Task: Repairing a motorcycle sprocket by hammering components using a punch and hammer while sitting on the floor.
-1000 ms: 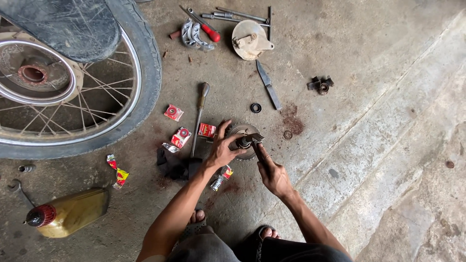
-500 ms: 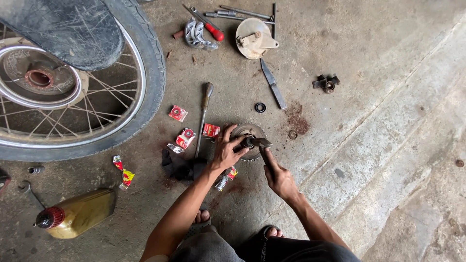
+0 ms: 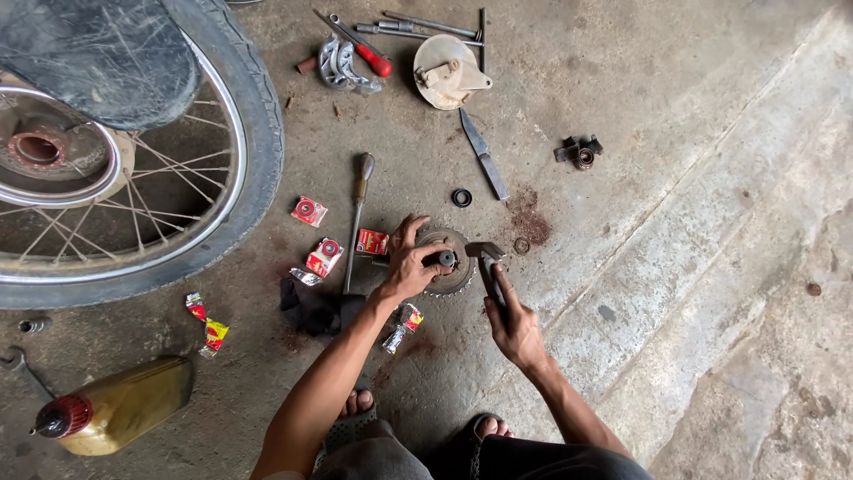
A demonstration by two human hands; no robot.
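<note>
My left hand [image 3: 410, 265] grips a short dark metal cylinder [image 3: 445, 259] held upright on a toothed sprocket hub [image 3: 455, 276] that lies on the concrete floor. Just to the right, my right hand [image 3: 513, 326] holds a hammer [image 3: 486, 258] by its handle, the steel head level with the cylinder's top and a small gap away from it. My forearms reach in from the bottom of the head view, and my sandalled feet show below them.
A spoked motorcycle wheel [image 3: 133, 160] with tyre fills the upper left. Scattered about: small red bearing packets [image 3: 309, 212], a long screwdriver [image 3: 355, 213], a dark rag [image 3: 315, 307], a knife blade [image 3: 484, 164], a brake plate [image 3: 449, 71], rods, a yellow oil bottle [image 3: 120, 407].
The hammer head has drawn back slightly to the right, off the cylinder. The view has shifted a little; my left hand keeps its hold.
</note>
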